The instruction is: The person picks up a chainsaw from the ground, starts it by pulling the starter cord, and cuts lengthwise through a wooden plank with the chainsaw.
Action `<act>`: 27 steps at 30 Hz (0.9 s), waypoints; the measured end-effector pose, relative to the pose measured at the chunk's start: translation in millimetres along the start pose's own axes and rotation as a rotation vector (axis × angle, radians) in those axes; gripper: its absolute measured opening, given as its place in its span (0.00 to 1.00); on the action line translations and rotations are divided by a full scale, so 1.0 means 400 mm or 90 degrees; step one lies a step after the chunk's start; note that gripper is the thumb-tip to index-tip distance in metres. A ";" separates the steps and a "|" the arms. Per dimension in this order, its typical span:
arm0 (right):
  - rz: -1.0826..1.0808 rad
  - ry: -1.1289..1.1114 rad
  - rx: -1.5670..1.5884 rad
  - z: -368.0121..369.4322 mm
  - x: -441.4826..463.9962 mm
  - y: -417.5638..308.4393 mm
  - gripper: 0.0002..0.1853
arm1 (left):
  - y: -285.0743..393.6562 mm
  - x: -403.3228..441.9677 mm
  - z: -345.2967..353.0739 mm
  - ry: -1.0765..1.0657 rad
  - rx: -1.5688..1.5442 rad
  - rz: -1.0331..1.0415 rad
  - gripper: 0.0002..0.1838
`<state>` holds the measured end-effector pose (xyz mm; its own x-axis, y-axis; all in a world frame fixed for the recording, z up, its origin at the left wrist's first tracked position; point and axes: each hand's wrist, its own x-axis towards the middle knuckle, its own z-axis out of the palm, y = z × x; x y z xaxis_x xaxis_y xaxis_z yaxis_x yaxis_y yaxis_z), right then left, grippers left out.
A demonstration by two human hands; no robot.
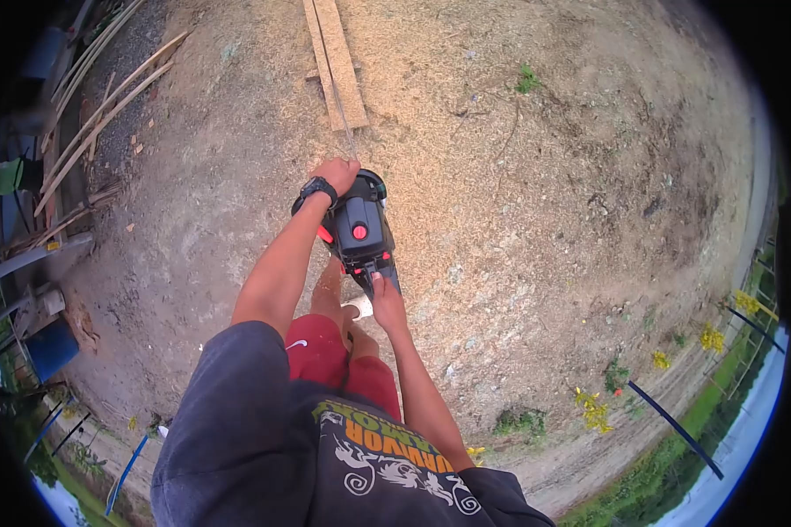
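I hold a black chainsaw (pixel 365 215) with red parts in both hands, in front of my legs. My left hand (pixel 338 174), below a dark wristwatch (pixel 319 188), is closed around its front handle. Closed on the rear handle is my right hand (pixel 388 300), nearer my body. The saw's thin guide bar (pixel 350 140) points away from me to the near end of a long wooden plank (pixel 349 88). A dark lengthwise line runs along the plank, in line with the bar. I cannot tell how deep the bar sits in the wood.
Sawdust covers the dirt ground (pixel 466 193) around the plank. Long wooden strips (pixel 105 114) lie in a pile at the left, near a blue object (pixel 51 349). Posts (pixel 677 430) and yellow-flowered plants (pixel 593 410) line the lower right edge. My legs are just below the saw.
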<state>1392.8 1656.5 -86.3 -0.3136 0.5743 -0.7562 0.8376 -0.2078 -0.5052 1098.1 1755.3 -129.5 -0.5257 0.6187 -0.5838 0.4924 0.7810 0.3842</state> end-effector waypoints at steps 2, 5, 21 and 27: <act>-0.030 0.011 0.011 0.002 -0.011 0.025 0.34 | 0.002 -0.022 0.009 -0.001 -0.014 -0.016 0.32; -0.032 0.016 0.022 0.006 -0.040 0.067 0.34 | 0.003 -0.056 0.045 -0.023 -0.013 0.001 0.32; -0.035 0.011 0.031 0.029 -0.145 0.279 0.33 | -0.013 -0.212 0.211 0.047 0.025 0.025 0.32; -0.041 0.001 0.039 0.018 -0.205 0.319 0.33 | 0.012 -0.297 0.217 0.012 0.034 0.037 0.31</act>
<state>1522.1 1577.1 -91.5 -0.3644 0.5897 -0.7208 0.7868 -0.2190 -0.5770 1223.0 1678.1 -120.4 -0.5079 0.6646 -0.5480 0.5580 0.7385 0.3785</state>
